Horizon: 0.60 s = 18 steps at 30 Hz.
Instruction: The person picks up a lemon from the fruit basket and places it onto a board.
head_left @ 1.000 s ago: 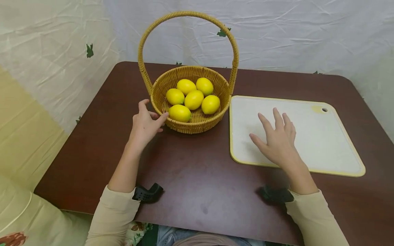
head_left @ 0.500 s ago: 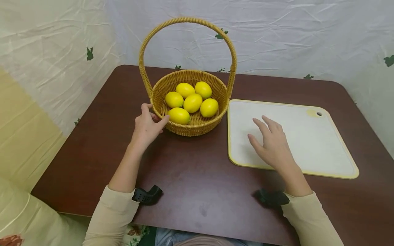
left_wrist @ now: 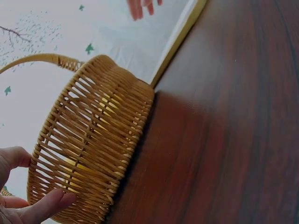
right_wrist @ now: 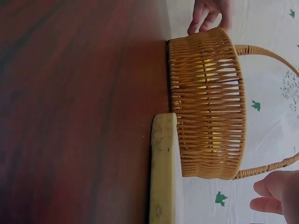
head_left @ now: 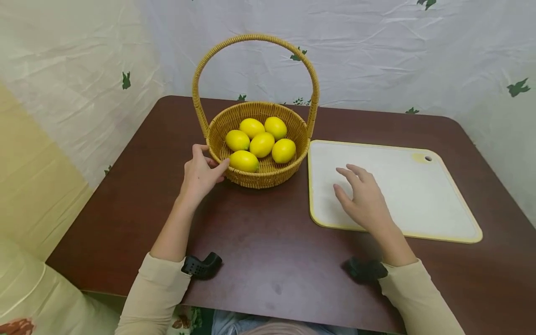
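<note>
Your basket point(head_left: 259, 180) is woven like wicker, ridged and rough, with a low sheen. The lemons point(head_left: 262, 144) inside look smooth and faintly glossy. Your board point(head_left: 418, 195) seems to be smooth, matt plastic. The table point(head_left: 268, 260) shows dark wood grain with a soft polish. The wall covering point(head_left: 377, 70) is creased and sheet-like; your sleeves point(head_left: 161, 281) are matt cloth.

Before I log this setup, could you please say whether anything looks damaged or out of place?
Only small dark specks on the edge of the cutting board, which blemish its yellow; the six visible lemons sit inside the upright basket.
</note>
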Each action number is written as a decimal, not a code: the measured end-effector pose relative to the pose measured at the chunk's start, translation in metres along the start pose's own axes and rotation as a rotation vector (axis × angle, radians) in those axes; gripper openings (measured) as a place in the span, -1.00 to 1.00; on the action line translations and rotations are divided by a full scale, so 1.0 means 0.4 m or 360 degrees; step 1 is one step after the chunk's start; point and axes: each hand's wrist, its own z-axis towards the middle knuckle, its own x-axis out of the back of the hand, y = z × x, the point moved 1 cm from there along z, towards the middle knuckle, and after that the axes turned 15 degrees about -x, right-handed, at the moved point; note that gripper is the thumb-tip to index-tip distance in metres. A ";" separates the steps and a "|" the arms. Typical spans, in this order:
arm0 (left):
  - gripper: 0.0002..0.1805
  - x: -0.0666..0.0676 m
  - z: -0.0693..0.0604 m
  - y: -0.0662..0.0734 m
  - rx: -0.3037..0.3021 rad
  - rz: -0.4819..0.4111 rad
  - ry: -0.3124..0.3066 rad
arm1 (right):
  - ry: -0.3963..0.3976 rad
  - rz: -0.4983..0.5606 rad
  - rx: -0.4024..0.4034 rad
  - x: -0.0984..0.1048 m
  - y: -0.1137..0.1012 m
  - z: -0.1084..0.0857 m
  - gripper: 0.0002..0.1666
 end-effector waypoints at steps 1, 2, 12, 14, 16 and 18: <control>-0.28 0.001 -0.001 -0.002 0.0013 -0.0023 -0.0001 | -0.0005 0.0014 0.0013 -0.002 -0.004 0.001 -0.57; -0.28 0.001 -0.002 -0.004 0.0027 -0.0043 0.0000 | -0.0010 0.0032 0.0029 -0.003 -0.010 0.002 -0.57; -0.20 -0.002 0.003 -0.013 0.0241 -0.0359 -0.0144 | -0.0051 0.0119 0.0286 0.016 -0.111 0.032 -0.58; -0.19 -0.001 0.006 -0.011 0.0239 -0.0366 -0.0162 | -0.0054 0.0120 0.0373 0.025 -0.143 0.050 -0.59; -0.19 0.001 0.006 -0.008 0.0236 -0.0366 -0.0170 | -0.0062 0.0118 0.0474 0.036 -0.179 0.072 -0.61; -0.18 0.001 0.006 -0.007 0.0241 -0.0370 -0.0179 | -0.0089 0.0107 0.0576 0.046 -0.217 0.097 -0.63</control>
